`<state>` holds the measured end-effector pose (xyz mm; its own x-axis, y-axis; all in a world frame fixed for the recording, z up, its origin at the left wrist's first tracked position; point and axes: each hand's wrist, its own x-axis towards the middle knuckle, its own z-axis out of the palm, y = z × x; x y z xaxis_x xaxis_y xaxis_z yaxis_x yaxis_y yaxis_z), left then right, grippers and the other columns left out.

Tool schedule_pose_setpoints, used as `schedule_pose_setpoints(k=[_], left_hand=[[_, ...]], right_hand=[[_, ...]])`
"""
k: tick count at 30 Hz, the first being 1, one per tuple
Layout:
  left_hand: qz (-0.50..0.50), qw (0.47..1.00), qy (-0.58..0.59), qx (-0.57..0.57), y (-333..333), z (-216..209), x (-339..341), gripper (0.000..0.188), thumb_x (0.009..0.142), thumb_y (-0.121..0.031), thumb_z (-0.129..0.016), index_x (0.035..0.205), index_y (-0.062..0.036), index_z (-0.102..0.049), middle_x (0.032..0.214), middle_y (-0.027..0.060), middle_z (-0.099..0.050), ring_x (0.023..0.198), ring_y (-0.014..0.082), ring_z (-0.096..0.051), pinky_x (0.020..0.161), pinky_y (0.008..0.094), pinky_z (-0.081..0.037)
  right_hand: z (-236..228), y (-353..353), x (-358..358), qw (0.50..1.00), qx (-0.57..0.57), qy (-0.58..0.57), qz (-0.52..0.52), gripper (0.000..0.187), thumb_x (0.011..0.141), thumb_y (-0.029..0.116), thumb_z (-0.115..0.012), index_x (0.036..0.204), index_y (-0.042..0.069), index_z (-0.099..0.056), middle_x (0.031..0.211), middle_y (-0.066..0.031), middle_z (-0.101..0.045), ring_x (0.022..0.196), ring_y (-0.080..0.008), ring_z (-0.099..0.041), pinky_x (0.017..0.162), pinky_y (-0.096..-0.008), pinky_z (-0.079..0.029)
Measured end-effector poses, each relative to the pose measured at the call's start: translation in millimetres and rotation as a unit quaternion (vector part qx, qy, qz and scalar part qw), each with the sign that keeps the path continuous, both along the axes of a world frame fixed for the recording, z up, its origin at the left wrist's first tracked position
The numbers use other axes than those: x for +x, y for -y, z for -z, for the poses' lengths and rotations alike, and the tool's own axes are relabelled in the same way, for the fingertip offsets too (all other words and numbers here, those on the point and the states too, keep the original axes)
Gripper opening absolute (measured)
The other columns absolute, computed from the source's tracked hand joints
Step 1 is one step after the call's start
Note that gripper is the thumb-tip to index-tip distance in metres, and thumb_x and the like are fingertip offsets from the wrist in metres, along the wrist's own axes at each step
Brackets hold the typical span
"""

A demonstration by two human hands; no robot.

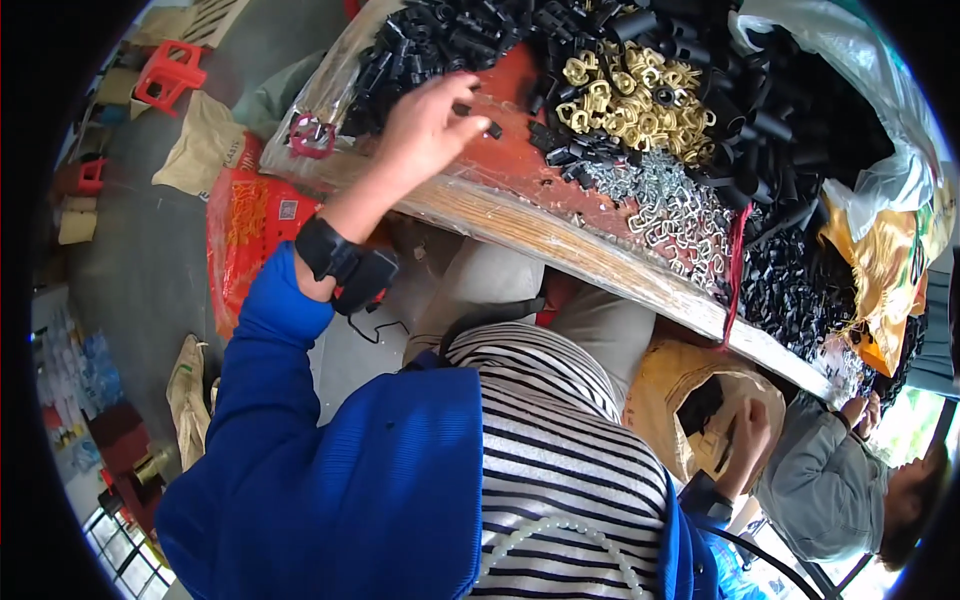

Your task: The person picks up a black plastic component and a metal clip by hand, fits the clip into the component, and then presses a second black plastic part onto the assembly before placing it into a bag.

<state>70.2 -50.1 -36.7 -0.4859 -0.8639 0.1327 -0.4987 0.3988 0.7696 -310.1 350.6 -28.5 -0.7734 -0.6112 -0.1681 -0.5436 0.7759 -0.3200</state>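
Observation:
My left hand (430, 125) is raised over the red tabletop (505, 85), beside a heap of black plastic parts (420, 45). Its thumb and curled fingers close around a small black plastic part (491, 129), which sticks out past the thumb. Lower right, my right hand (750, 432) is beside the open mouth of a tan sack (655, 395). Its fingers are curled, and whatever they hold is hidden. Dark pieces show inside the sack. On the table lie a pile of gold-coloured metal clasps (640, 100) and a spread of silver wire rings (680, 220).
A wooden edge (560, 255) runs along the table's near side. More black parts (790, 290), a clear plastic bag (880, 110) and a yellow sack (880, 270) lie to the right. A co-worker in a grey jacket (825, 480) sits there. Red stools (170, 75) stand at left.

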Motion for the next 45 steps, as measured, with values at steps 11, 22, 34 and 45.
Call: schedule_pose_setpoints(k=[11,22,34,45], left_hand=[[-0.046,0.923,0.276,-0.266,37,3,11,0.025,0.069,-0.013,-0.057,0.093,-0.0063,-0.052,0.093,0.0084,-0.049,0.071,0.0302,-0.054,0.061,0.0359,-0.046],[0.07,0.969,0.081,-0.223,16,12,-13,0.021,0.072,-0.004,-0.053,0.093,-0.0033,-0.053,0.087,0.0103,-0.051,0.068,0.0264,-0.053,0.058,0.0293,-0.044],[-0.07,0.944,0.226,-0.232,-2,0,18,0.031,0.068,-0.009,-0.059,0.098,-0.0057,-0.051,0.1,0.0087,-0.046,0.074,0.0295,-0.054,0.062,0.0358,-0.045],[-0.006,0.982,0.1,-0.161,8,2,24,0.025,0.068,-0.005,-0.057,0.093,-0.0026,-0.052,0.081,0.0092,-0.053,0.066,0.0235,-0.055,0.057,0.0315,-0.045]], right_hand=[[-11,173,33,0.931,-0.266,-0.1,-0.231,0.016,0.07,0.0,-0.055,0.086,0.001,-0.056,0.086,-0.0075,-0.055,0.081,-0.0171,-0.052,0.072,-0.0272,-0.041],[16,283,138,0.836,-0.254,0.01,-0.486,0.012,0.067,0.001,-0.058,0.078,0.002,-0.056,0.074,-0.0086,-0.053,0.066,-0.0241,-0.053,0.059,-0.0295,-0.043],[31,292,168,0.885,-0.163,-0.042,-0.434,0.013,0.07,0.016,-0.054,0.071,0.005,-0.047,0.069,-0.0102,-0.049,0.061,-0.03,-0.052,0.051,-0.0366,-0.042],[22,282,155,0.884,-0.218,0.047,-0.411,0.011,0.073,0.008,-0.05,0.078,0.002,-0.043,0.065,-0.012,-0.049,0.056,-0.0248,-0.051,0.053,-0.0324,-0.041]])
